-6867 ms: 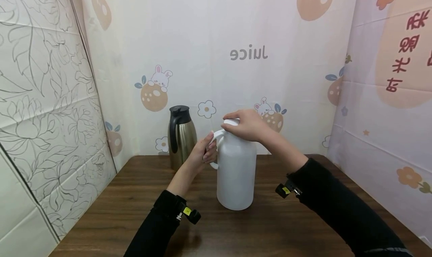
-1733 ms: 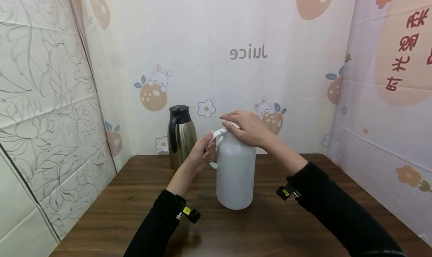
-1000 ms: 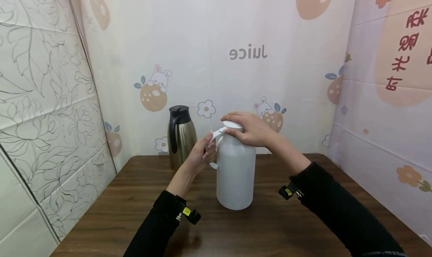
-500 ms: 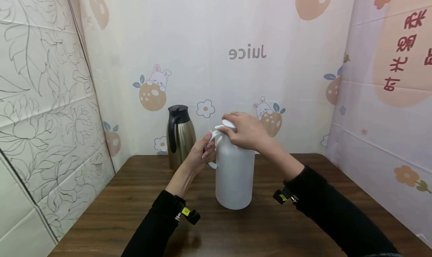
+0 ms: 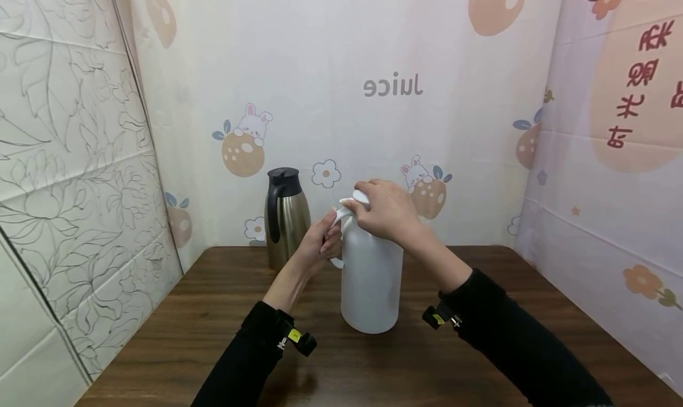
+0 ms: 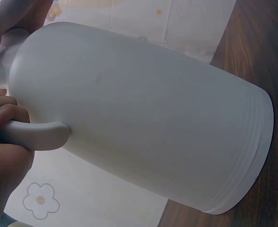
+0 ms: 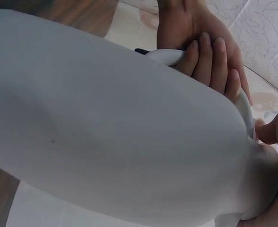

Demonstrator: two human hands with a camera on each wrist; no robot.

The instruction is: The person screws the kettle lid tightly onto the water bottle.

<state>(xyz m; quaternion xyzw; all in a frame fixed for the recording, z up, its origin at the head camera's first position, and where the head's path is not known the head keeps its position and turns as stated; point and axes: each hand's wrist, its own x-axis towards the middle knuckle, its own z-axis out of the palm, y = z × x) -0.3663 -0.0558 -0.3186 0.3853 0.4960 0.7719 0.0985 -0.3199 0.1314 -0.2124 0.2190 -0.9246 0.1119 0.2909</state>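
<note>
A white thermos jug (image 5: 372, 282) stands upright on the wooden table, its handle pointing left. My left hand (image 5: 320, 241) grips that handle (image 6: 39, 135), fingers wrapped round it and thumb near its upper end. Over the jug's top, my right hand (image 5: 389, 212) holds the white lid (image 5: 361, 197), thumb on the near side and fingers over the far side. Most of the lid is hidden under this hand. In the right wrist view the jug's neck (image 7: 259, 177) shows just beneath the right hand, with the left hand's fingers (image 7: 204, 61) curled through the handle.
A brassy metal thermos jug (image 5: 290, 226) with a black top and handle stands behind and to the left of the white one. Printed cloth walls (image 5: 320, 51) close in the dark wooden table (image 5: 213, 336) at the back and sides.
My right hand lay flatter over the lid, then gripped its sides and turned it; its wrist has swung left and lower. The left hand and the jug's body stay in place.
</note>
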